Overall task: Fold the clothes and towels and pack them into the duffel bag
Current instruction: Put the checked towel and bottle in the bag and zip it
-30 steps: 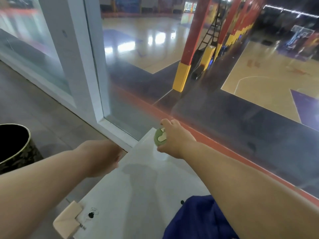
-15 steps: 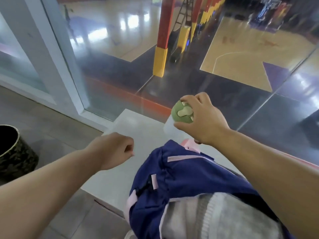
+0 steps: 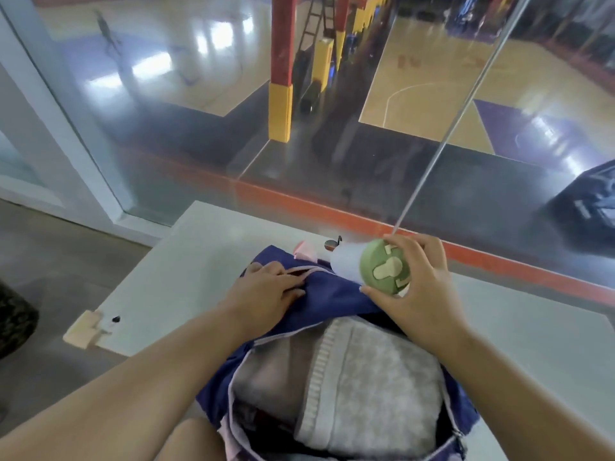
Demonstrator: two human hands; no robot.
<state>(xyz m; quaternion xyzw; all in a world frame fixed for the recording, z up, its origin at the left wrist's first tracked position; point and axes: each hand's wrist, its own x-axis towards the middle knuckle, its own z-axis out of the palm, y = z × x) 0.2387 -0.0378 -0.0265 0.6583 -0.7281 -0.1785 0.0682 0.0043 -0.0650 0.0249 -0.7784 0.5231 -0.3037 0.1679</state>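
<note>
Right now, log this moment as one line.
left hand: on blue duffel bag | right hand: holds green-lidded white bottle | grey towel: packed

A sports hall, seen from behind a big window.
Past the right hand (image 3: 421, 287), through the glass wall (image 3: 199, 134), lies a shiny basketball court (image 3: 432, 78) with painted lines and red-and-yellow padded posts (image 3: 281, 71).

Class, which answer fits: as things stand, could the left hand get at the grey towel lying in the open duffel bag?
Probably yes. The left hand rests on the blue duffel bag beside its opening, the grey towel lies uncovered just nearer the person, and the right hand, holding the green-lidded bottle, stays off to the side.
</note>
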